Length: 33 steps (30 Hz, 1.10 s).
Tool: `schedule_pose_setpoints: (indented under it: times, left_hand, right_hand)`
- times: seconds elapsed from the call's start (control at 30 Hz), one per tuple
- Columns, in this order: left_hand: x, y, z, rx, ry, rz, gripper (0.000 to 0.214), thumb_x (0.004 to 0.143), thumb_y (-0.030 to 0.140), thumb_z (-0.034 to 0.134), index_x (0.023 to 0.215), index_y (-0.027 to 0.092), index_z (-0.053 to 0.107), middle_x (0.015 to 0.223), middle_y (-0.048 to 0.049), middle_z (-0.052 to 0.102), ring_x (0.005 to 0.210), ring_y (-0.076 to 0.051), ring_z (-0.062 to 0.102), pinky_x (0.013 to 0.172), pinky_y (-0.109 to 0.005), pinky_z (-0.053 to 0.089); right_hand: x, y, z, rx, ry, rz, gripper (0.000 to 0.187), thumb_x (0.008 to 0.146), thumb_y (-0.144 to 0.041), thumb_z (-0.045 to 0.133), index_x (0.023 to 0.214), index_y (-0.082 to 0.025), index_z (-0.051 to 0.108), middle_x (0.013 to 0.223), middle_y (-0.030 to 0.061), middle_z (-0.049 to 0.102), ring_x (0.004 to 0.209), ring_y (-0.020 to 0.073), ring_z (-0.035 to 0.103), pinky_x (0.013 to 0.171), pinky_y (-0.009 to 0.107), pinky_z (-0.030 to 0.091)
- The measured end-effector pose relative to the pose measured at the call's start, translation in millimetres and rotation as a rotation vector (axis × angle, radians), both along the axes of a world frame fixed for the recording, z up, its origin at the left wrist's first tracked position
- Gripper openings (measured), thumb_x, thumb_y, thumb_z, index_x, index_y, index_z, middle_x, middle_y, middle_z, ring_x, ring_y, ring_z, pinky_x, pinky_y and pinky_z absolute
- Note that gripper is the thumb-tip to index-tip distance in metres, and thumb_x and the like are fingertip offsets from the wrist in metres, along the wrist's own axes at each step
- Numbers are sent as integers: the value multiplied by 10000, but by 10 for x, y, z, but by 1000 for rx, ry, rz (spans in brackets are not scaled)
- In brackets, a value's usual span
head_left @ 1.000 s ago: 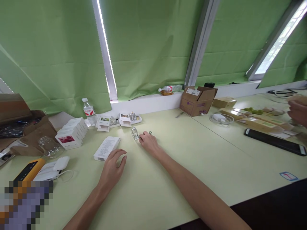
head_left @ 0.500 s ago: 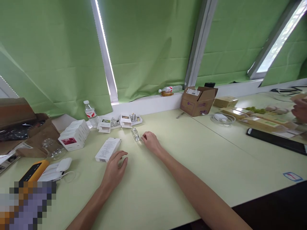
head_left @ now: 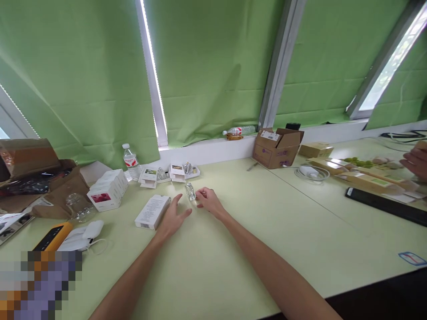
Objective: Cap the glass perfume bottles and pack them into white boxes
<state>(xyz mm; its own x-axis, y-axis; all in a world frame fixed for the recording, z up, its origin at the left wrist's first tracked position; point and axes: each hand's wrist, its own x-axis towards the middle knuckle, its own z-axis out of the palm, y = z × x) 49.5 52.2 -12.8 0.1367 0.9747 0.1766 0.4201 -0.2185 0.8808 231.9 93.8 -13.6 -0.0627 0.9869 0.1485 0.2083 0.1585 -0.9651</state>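
Observation:
A small clear glass bottle (head_left: pixel 190 191) stands on the pale green table (head_left: pixel 253 231). My right hand (head_left: pixel 207 201) sits just right of it, fingers curled in a pinch at its base, touching it. My left hand (head_left: pixel 174 218) hovers open, fingers stretched toward the bottle from the lower left, a little short of it. A white flat box (head_left: pixel 152 211) lies just left of my left hand.
Stacked white boxes (head_left: pixel 108 190), a water bottle (head_left: pixel 131 162) and small open boxes with glass bottles (head_left: pixel 170 173) sit behind. A cardboard box (head_left: pixel 276 142), cable (head_left: pixel 312 171), black bar (head_left: pixel 383 205) and another person's hand (head_left: pixel 415 162) are right. Brown bags and a yellow device (head_left: pixel 50 238) lie left.
My left hand lifted off the table and moved forward toward the glass bottle, opening its fingers. My right hand stayed by the bottle. The camera shifted slightly.

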Motion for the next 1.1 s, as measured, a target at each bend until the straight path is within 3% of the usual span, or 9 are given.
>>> schedule_pose_setpoints:
  times: [0.13, 0.3, 0.6, 0.87, 1.1]
  left_hand:
    - [42, 61, -33, 10, -94, -39, 720, 786, 407, 659, 1410, 213, 357, 1490, -146, 375, 1395, -296, 315, 1100, -433, 305]
    - [18, 68, -44, -35, -106, -24, 730, 782, 416, 669, 1406, 209, 351, 1424, -177, 455, 1359, -306, 372, 1066, -452, 335]
    - [-7, 46, -10, 22, -96, -47, 611, 797, 408, 647, 1340, 226, 433, 1321, -122, 573, 1272, -280, 474, 1036, -437, 362]
    - [-6, 97, -74, 82, -141, -9, 429, 830, 350, 590, 1216, 179, 514, 1005, -90, 698, 991, -218, 637, 909, -359, 454]
    - [-13, 138, -142, 71, -186, 25, 534, 783, 306, 650, 1261, 182, 447, 935, -68, 691, 933, -208, 647, 880, -342, 459]
  right_hand:
    - [-39, -23, 3, -23, 43, 17, 201, 872, -387, 546, 870, -187, 569, 883, 62, 684, 830, 169, 662, 599, 266, 591]
    - [-71, -37, 1, -30, 60, 45, 198, 856, -379, 585, 839, -182, 590, 847, 58, 693, 813, 174, 664, 624, 302, 593]
    - [-88, -33, -15, -12, 54, 62, 243, 851, -427, 571, 863, -185, 587, 856, 38, 673, 769, 152, 639, 629, 296, 595]
    - [-79, 5, -40, -16, 56, 80, 245, 879, -426, 537, 896, -183, 559, 885, 54, 668, 866, 167, 651, 632, 269, 590]
    - [-97, -1, -51, -18, 38, 97, 256, 859, -437, 557, 884, -183, 569, 861, 50, 680, 845, 168, 658, 634, 263, 571]
